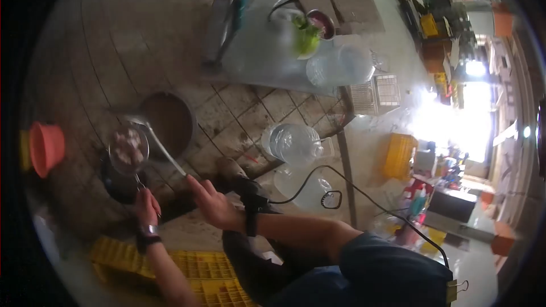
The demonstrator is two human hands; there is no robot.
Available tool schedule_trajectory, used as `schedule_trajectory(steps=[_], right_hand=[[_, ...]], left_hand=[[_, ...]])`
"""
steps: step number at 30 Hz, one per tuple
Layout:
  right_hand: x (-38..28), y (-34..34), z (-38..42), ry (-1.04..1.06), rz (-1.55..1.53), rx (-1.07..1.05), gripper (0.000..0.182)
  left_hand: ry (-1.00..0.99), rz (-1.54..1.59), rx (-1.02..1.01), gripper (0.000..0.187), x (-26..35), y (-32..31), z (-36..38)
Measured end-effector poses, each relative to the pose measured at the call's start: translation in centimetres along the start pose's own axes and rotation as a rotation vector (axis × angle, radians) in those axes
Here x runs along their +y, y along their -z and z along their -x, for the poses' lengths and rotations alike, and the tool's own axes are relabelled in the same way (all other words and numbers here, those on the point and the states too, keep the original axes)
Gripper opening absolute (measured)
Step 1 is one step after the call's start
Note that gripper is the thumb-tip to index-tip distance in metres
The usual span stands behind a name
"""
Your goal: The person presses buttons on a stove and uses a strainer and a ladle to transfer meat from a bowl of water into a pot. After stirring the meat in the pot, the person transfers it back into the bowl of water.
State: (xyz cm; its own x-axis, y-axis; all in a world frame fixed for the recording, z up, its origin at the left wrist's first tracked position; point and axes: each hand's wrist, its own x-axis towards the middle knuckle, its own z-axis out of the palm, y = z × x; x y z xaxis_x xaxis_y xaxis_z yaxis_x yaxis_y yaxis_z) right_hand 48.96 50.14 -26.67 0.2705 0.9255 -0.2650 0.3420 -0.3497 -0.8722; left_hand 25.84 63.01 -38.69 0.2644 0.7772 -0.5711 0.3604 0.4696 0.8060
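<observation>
My left hand, with a watch on its wrist, is closed around the handle of a round strainer or pan holding pale chunks. It hangs partly over a dark bowl on the floor. My right hand grips the end of a long pale handle, which looks like a ladle's; its head is blurred near the strainer's rim. Just beyond stands a round tub of brownish liquid.
A coral basin stands at the far left. Yellow crates lie beside my legs. Large clear water bottles stand by the wall, and a cable runs along my right arm. A table bears more containers.
</observation>
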Motion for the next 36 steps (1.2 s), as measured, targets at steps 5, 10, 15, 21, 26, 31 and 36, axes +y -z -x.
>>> schedule_trajectory(steps=[5,10,15,21,26,31,36], right_hand=[[-5.0,5.6,2.2,0.049,-0.034,0.054,0.071],[-9.0,11.2,2.8,0.031,0.013,-0.012,0.073],[-10.1,11.6,3.3,0.011,0.042,-0.010,0.068],[-11.9,13.4,3.8,-0.015,-0.034,0.065,0.066],[-11.0,12.5,2.6,0.015,0.010,0.042,0.069],[-12.8,13.9,2.3,0.054,-0.005,0.008,0.073],[-11.8,13.3,1.8,0.040,-0.014,0.003,0.071]], left_hand=[[0.033,0.164,0.003,0.033,8.1,1.0,7.6],[0.040,0.262,-0.024,0.037,16.6,0.3,12.4],[0.058,0.365,0.103,0.039,18.4,0.1,14.5],[0.085,0.238,0.084,0.032,24.7,-0.8,18.6],[0.048,0.246,0.047,0.031,23.2,1.0,17.7],[0.119,0.337,0.165,0.033,23.9,1.8,18.2],[0.036,0.346,0.134,0.034,21.5,2.3,16.9]])
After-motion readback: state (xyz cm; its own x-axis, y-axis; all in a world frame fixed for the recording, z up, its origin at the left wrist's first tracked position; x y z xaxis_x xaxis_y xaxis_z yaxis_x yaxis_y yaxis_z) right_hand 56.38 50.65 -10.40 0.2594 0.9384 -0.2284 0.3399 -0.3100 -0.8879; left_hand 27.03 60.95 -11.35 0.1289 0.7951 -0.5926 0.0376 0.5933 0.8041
